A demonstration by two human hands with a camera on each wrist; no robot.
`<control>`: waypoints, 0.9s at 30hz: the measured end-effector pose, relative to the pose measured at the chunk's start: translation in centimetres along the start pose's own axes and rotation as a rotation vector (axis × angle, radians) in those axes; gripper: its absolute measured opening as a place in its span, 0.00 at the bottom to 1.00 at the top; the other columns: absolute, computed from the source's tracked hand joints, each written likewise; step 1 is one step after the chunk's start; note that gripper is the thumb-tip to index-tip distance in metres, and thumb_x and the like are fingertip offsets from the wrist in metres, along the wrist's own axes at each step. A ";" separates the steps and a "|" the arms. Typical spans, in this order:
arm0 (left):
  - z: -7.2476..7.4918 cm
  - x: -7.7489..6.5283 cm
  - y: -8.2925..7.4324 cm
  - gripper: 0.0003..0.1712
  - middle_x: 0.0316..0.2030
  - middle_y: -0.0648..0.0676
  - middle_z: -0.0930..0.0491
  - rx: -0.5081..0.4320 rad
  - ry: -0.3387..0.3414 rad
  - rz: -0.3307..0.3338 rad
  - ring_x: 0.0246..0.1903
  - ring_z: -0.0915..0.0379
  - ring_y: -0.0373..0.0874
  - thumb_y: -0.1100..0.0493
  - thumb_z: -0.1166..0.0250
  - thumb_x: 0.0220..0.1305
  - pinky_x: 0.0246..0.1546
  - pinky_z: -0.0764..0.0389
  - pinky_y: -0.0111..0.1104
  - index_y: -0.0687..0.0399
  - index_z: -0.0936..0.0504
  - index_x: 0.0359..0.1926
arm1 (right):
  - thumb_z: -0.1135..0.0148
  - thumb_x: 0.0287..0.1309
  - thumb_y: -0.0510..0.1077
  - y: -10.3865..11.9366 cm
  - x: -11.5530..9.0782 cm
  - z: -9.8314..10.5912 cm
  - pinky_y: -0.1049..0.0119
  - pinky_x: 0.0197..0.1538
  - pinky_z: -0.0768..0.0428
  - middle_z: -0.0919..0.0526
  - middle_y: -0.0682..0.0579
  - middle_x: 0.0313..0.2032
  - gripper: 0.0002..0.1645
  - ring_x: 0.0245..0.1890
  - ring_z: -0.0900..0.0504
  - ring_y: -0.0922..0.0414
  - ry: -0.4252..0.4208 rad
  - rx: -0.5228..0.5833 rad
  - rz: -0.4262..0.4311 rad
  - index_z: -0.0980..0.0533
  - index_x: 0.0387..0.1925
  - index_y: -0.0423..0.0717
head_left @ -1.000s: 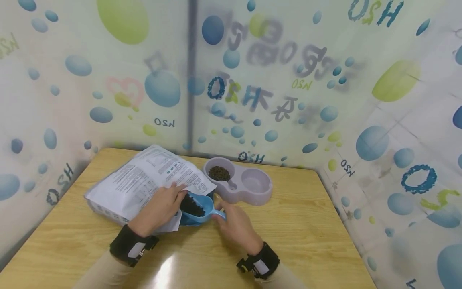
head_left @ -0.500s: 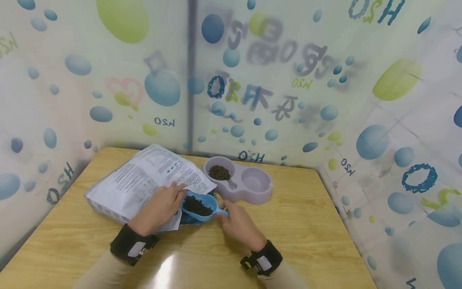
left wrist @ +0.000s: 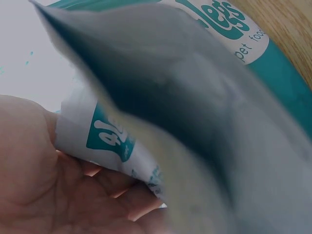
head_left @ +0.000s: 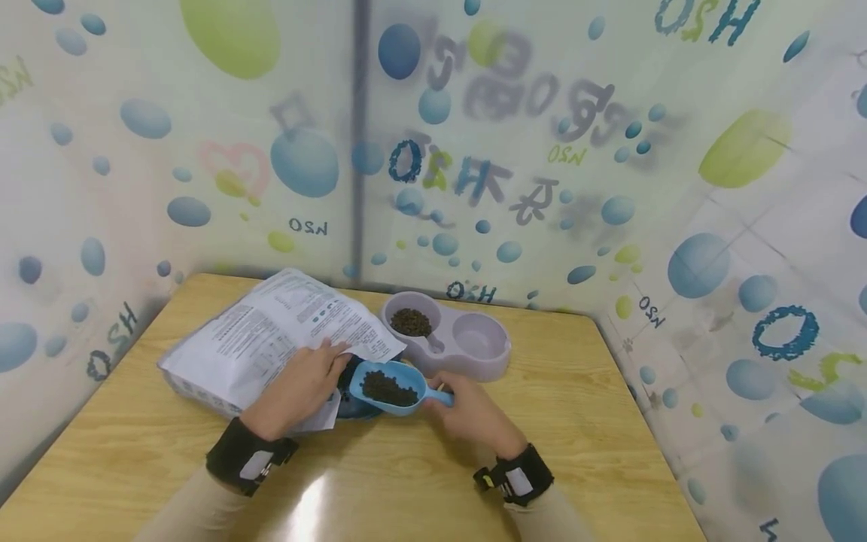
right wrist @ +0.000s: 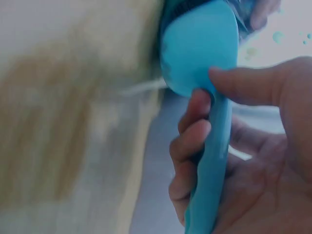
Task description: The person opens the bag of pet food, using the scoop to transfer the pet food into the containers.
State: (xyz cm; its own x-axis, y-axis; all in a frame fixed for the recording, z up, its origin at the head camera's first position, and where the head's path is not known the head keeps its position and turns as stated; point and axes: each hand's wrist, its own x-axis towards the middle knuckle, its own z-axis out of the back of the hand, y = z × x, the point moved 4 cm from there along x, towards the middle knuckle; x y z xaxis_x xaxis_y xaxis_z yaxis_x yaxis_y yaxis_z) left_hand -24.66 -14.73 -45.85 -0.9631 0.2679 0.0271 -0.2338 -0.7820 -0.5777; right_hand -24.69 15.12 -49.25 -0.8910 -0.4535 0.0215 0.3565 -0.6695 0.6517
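Note:
My right hand (head_left: pixel 470 410) grips the handle of a light-blue scoop (head_left: pixel 409 374), its bowl heaped with dark brown kibble (head_left: pixel 387 388). In the right wrist view the thumb lies at the top of the scoop's handle (right wrist: pixel 214 146) and the fingers curl round it. A pet food bag (head_left: pixel 244 339) lies on its side, its mouth facing the scoop. My left hand (head_left: pixel 298 388) holds the bag's upper edge at the mouth; fingers bend under the edge in the left wrist view. The scoop sits just outside the mouth, overlapping it in the head view.
Behind the scoop stands a lilac double pet bowl (head_left: pixel 450 361). Its left basin holds brown kibble (head_left: pixel 410 322); the right basin (head_left: pixel 481 339) shows only its bare bottom. A wooden table (head_left: pixel 576 452) carries everything, with patterned walls (head_left: pixel 542 248) at the back and sides.
My right hand has drawn the kibble-filled scoop rightward out of the bag's mouth and levelled it. The left hand and the bag stay in place.

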 end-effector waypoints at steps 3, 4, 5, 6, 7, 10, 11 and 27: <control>0.1 0.0 0.1 0.31 0.84 0.81 0.34 -0.002 -0.004 0.000 0.55 0.13 0.59 0.51 0.51 0.96 0.30 0.23 0.39 0.66 0.23 0.83 | 0.26 0.83 0.48 -0.6 0.0 1.0 0.69 0.40 0.22 0.21 0.56 0.36 0.06 0.34 0.23 0.63 0.033 0.024 0.012 0.16 0.47 0.51; 0.1 0.0 0.1 0.31 0.84 0.81 0.35 -0.010 -0.002 0.002 0.53 0.14 0.59 0.51 0.51 0.96 0.28 0.26 0.38 0.66 0.23 0.83 | 0.26 0.82 0.48 -0.7 -0.1 1.3 0.69 0.39 0.22 0.20 0.57 0.36 0.06 0.33 0.23 0.63 0.043 0.030 0.018 0.15 0.48 0.51; 0.1 0.0 0.1 0.31 0.84 0.81 0.35 -0.010 -0.001 0.003 0.51 0.13 0.58 0.51 0.51 0.96 0.27 0.26 0.38 0.66 0.23 0.83 | 0.26 0.82 0.48 -0.9 -0.1 1.6 0.69 0.39 0.22 0.19 0.57 0.37 0.06 0.33 0.23 0.64 0.048 0.031 0.026 0.15 0.48 0.51; 0.1 0.0 0.1 0.31 0.84 0.81 0.35 -0.009 -0.002 0.000 0.51 0.13 0.57 0.51 0.51 0.96 0.27 0.26 0.38 0.66 0.23 0.83 | 0.25 0.82 0.48 -1.1 -0.2 1.9 0.69 0.40 0.21 0.17 0.57 0.38 0.06 0.33 0.22 0.64 0.053 0.030 0.031 0.15 0.49 0.52; 0.1 0.0 0.1 0.31 0.84 0.81 0.35 -0.010 -0.003 0.000 0.50 0.13 0.57 0.51 0.51 0.96 0.27 0.26 0.38 0.66 0.23 0.83 | 0.25 0.82 0.48 -1.2 -0.3 2.2 0.68 0.42 0.20 0.16 0.58 0.39 0.06 0.34 0.22 0.64 0.057 0.026 0.038 0.14 0.49 0.53; 0.0 0.1 0.1 0.31 0.83 0.82 0.34 0.000 -0.008 -0.006 0.55 0.12 0.60 0.51 0.50 0.96 0.32 0.20 0.40 0.66 0.22 0.82 | 0.25 0.81 0.48 -1.6 -0.6 3.1 0.67 0.47 0.18 0.12 0.58 0.42 0.05 0.37 0.20 0.63 0.064 0.016 0.058 0.13 0.49 0.53; -0.1 0.1 0.2 0.31 0.83 0.82 0.34 0.001 -0.008 -0.006 0.55 0.12 0.61 0.51 0.50 0.96 0.32 0.20 0.41 0.66 0.22 0.82 | 0.25 0.81 0.48 -1.7 -0.7 3.4 0.66 0.48 0.18 0.12 0.58 0.42 0.05 0.38 0.20 0.63 0.064 0.009 0.069 0.13 0.48 0.52; -0.1 0.0 -0.1 0.31 0.81 0.83 0.31 0.024 -0.040 -0.029 0.76 0.21 0.76 0.51 0.52 0.96 0.69 0.15 0.65 0.68 0.21 0.81 | 0.26 0.81 0.46 -3.6 -2.2 8.6 0.63 0.45 0.25 0.15 0.53 0.40 0.05 0.38 0.24 0.57 -0.071 -0.018 -0.056 0.13 0.49 0.50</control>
State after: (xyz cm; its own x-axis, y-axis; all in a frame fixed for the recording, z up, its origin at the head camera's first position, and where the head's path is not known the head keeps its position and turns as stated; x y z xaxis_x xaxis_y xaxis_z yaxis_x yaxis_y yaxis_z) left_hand -24.65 -14.61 -45.92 -0.9602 0.2686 0.0762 -0.2645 -0.7878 -0.5562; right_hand -26.42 23.54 -45.14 -0.9270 -0.3729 0.0394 0.3103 -0.7036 0.6393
